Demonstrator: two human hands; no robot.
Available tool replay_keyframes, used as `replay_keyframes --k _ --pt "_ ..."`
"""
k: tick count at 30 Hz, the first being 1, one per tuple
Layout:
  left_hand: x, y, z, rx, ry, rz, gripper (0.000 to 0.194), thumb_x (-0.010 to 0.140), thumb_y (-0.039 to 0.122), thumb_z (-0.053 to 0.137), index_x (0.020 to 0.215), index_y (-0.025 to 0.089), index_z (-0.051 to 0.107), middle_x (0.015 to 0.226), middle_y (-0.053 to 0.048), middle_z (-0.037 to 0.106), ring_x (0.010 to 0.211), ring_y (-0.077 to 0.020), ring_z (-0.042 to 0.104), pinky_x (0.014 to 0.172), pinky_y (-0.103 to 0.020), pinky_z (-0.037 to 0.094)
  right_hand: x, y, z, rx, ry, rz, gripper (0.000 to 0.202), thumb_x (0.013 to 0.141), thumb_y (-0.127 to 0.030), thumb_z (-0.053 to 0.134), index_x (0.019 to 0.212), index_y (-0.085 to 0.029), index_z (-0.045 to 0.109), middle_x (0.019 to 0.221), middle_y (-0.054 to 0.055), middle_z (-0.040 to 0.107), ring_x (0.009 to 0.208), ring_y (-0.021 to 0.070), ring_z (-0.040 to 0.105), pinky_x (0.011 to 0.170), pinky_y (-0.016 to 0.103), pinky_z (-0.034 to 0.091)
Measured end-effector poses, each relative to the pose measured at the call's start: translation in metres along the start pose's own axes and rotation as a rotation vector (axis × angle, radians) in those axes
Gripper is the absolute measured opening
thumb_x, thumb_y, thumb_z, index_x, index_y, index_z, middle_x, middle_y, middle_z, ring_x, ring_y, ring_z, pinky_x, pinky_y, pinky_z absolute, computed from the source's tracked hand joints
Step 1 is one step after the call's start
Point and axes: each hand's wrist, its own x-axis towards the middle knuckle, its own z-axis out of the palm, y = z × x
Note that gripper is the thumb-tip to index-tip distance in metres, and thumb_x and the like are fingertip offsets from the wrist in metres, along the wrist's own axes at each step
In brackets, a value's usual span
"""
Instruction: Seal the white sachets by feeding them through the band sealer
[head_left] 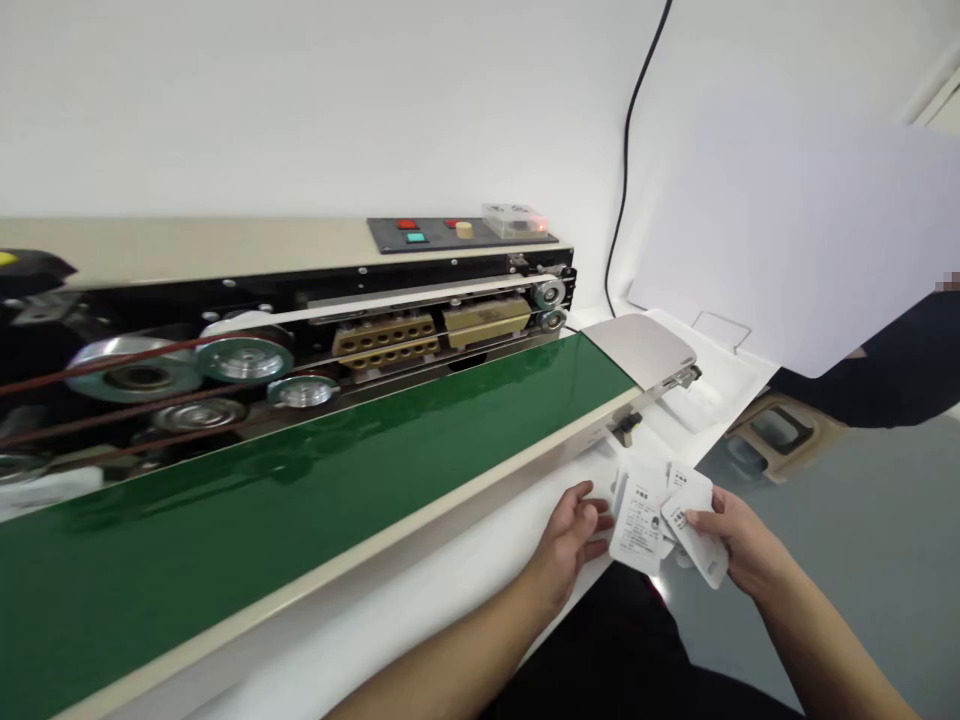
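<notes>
Several small white packets with dark print (637,525) lie fanned out near the table's front edge. My right hand (742,540) pinches a white packet (699,530) between thumb and fingers, at the right side of the others. Just left of the packets is my left hand (574,540), fingers apart and curved, with nothing in it; its fingertips are close to the leftmost packet. Behind both hands runs the green conveyor belt (337,480) of a sealing machine.
Pulleys (244,358) and brass blocks (386,340) line the machine behind the belt. A control panel (435,236) tops it. At the right are a white tray (705,395), a large white sheet (795,230), a stool (780,430) and a person's dark clothing (892,370).
</notes>
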Motion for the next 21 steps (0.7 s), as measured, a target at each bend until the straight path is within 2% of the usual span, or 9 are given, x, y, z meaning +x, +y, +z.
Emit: replay_keyframes --k 3,7,12,17,21 --pt "-0.002 0.002 0.005 -0.034 -0.049 0.025 0.061 0.061 0.049 0.073 0.106 0.015 0.050 0.092 -0.010 0.064 0.086 -0.0257 0.061 0.073 -0.035 0.046 0.005 0.017 0.024 -0.040 -0.025 0.021 0.045 0.053 -0.021 0.082 0.091 -0.012 0.061 0.091 0.012 0.065 0.078 0.0345 0.062 0.056 0.036 0.056" --pt "0.000 0.009 0.005 0.039 0.095 0.001 0.058 0.055 0.039 0.079 0.100 0.014 0.052 0.086 -0.010 0.067 0.080 -0.0274 0.064 0.071 -0.038 0.048 0.017 0.029 0.039 -0.044 -0.020 0.045 0.042 0.051 -0.017 0.076 0.090 -0.012 0.060 0.090 0.011 0.065 0.082 0.0344 0.061 0.064 0.039 0.055" --pt "0.006 0.011 0.003 0.097 0.212 0.081 0.053 0.053 0.031 0.080 0.096 0.013 0.055 0.091 -0.010 0.068 0.087 -0.0265 0.063 0.077 -0.036 0.048 0.027 0.046 0.049 -0.079 0.029 0.036 0.042 0.057 -0.023 0.074 0.096 -0.014 0.058 0.087 0.008 0.065 0.086 0.0313 0.060 0.073 0.039 0.051" --pt "0.003 0.012 0.002 0.042 0.152 0.086 0.048 0.060 0.034 0.077 0.098 0.014 0.055 0.088 -0.008 0.068 0.082 -0.0232 0.063 0.075 -0.033 0.047 0.025 0.061 0.059 -0.170 -0.012 -0.002 0.048 0.063 -0.031 0.069 0.106 -0.016 0.053 0.091 0.007 0.064 0.087 0.0314 0.059 0.074 0.041 0.049" --pt "0.002 0.015 0.001 0.083 0.123 0.102 0.047 0.059 0.035 0.078 0.095 0.014 0.056 0.086 -0.007 0.067 0.079 -0.0207 0.062 0.072 -0.031 0.047 0.022 0.063 0.060 -0.405 -0.083 -0.163 0.049 0.072 -0.034 0.062 0.115 -0.018 0.045 0.104 0.007 0.058 0.098 0.0296 0.053 0.083 0.042 0.044"
